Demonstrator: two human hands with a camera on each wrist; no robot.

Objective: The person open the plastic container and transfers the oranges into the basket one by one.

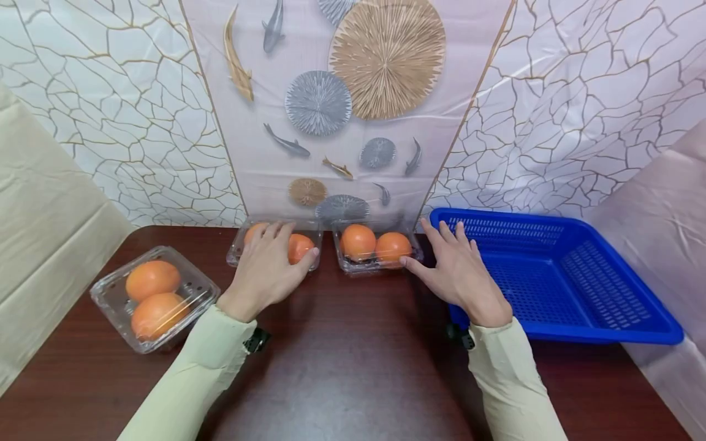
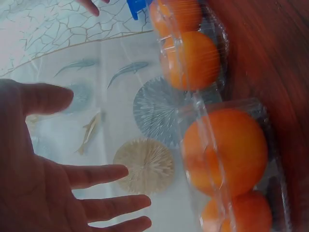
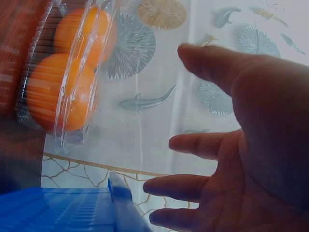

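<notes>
Three clear plastic clamshell boxes, each with two oranges, lie on the table. My left hand (image 1: 265, 269) hovers over the middle box (image 1: 234, 252), fingers spread and partly covering its oranges (image 1: 300, 248). In the left wrist view a gap shows between that palm and the box lid. My right hand (image 1: 458, 269) is held beside the right-hand box (image 1: 353, 267), whose oranges (image 1: 393, 247) show through the plastic. The right wrist view has its spread fingers (image 3: 193, 145) apart from that box. At the far left lies the third box (image 1: 193, 285), turned at an angle.
A blue perforated plastic basket (image 1: 607, 335) stands on the right, just beyond my right hand. The dark wooden table (image 1: 353, 367) ends at a back wall hung with patterned cloth (image 1: 380, 184). Pale cloth (image 1: 49, 245) covers the left side.
</notes>
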